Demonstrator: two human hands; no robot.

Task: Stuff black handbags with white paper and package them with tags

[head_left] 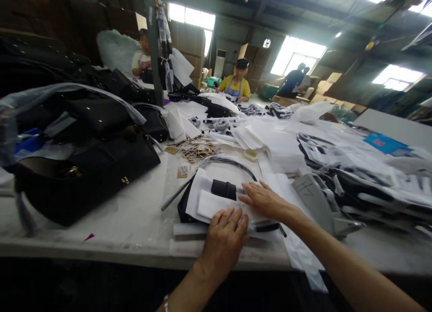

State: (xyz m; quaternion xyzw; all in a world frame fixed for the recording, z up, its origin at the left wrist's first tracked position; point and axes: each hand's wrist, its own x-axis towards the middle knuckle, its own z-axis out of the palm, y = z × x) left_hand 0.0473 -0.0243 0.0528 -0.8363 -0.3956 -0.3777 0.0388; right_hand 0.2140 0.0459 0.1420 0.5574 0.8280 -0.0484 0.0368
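In front of me lies a flat black bag [183, 205], mostly covered by white foam sheet [195, 199]. A wrapped handle [222, 160] arches from its far side. My left hand [227, 235] rests, fingers spread, on a folded white foam piece [211, 205] near the bag's front edge. My right hand [263, 199] lies flat with its fingers out, at the right end of a rolled black strap [223, 189] on top of the foam. Clear plastic shows by its fingertips. What lies beneath both palms is hidden.
A large black handbag [87, 181] stands at left. Behind the work are a heap of stringed tags [199, 149] and white sheets [276, 141]. A grey tape dispenser [313, 199] and stacked wrapped straps [378, 199] are at right. A person in yellow [236, 85] sits across the table.
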